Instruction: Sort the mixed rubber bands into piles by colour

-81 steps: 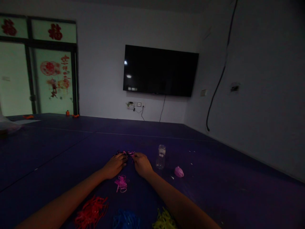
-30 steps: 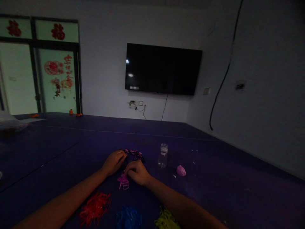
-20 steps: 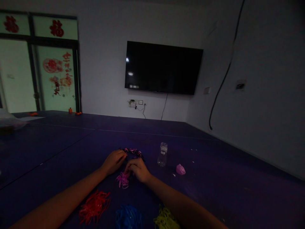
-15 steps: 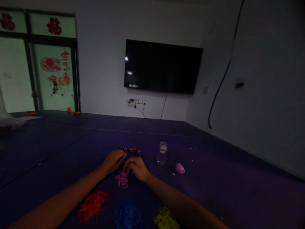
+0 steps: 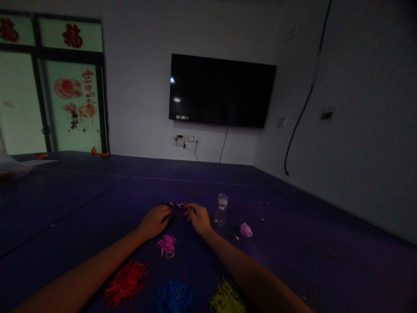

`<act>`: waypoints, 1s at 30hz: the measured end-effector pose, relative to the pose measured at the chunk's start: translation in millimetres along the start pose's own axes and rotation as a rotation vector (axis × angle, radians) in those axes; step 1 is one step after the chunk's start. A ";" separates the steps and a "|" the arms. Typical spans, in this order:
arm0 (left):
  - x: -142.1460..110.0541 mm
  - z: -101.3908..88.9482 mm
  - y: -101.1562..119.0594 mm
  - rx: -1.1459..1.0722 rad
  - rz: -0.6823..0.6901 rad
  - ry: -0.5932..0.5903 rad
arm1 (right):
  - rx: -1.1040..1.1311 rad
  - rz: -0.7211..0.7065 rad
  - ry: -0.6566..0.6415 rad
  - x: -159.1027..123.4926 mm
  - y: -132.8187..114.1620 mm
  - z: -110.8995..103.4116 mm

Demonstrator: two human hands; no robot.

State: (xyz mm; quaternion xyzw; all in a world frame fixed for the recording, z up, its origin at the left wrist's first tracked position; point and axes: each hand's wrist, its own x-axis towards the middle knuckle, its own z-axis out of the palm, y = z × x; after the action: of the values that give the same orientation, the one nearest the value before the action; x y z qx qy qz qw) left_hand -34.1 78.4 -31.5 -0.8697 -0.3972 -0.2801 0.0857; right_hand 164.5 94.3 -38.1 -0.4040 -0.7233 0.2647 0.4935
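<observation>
Touching the left end of a black-and-pink looped strand [image 5: 177,204] with the curled fingers of the left hand [image 5: 154,222]; reaching to its right end with the bunched fingertips of the right hand [image 5: 199,218]. Too dark and small to tell whether pinching anything with either. Running crosswise between both hands, about equally near each, with long axis roughly parallel to the far edge of the purple surface [image 5: 276,243] along the wall [image 5: 140,108], yet well short of that edge. Lying beyond the loose pink bands [image 5: 167,245], and to the left of the upright clear bottle [image 5: 221,211] just beside the right hand.
</observation>
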 end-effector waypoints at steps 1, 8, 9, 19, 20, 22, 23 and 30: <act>0.2 0.7 -0.6 0.003 0.004 -0.005 | -0.074 0.009 0.009 2.1 2.5 -4.8; -0.3 2.6 -3.2 0.013 0.027 -0.028 | -0.520 0.018 -0.023 3.5 -0.4 -15.3; -0.5 2.6 -3.1 0.018 0.026 -0.031 | -0.572 -0.002 -0.041 2.5 -2.4 -14.1; 0.2 -1.8 2.9 0.064 -0.030 -0.075 | -0.817 -0.236 -0.241 0.1 -9.1 -8.7; 0.3 -1.8 3.2 0.070 -0.031 -0.080 | -0.832 -0.238 -0.249 0.3 -9.0 -8.4; 0.4 -1.2 3.3 0.075 -0.032 -0.084 | -0.856 -0.231 -0.262 0.6 -9.0 -7.9; 0.5 -0.9 3.0 0.076 -0.035 -0.083 | -0.863 -0.229 -0.267 0.6 -9.2 -7.8; 1.0 2.6 -2.8 0.046 -0.047 -0.093 | -0.799 -0.312 -0.311 -0.1 -9.3 -8.6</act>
State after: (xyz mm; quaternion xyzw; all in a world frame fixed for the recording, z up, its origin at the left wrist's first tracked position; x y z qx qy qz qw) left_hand -34.6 81.8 -33.3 -0.8699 -0.4275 -0.2323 0.0807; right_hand 169.5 89.2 -27.6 -0.4044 -0.8864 -0.0549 0.2183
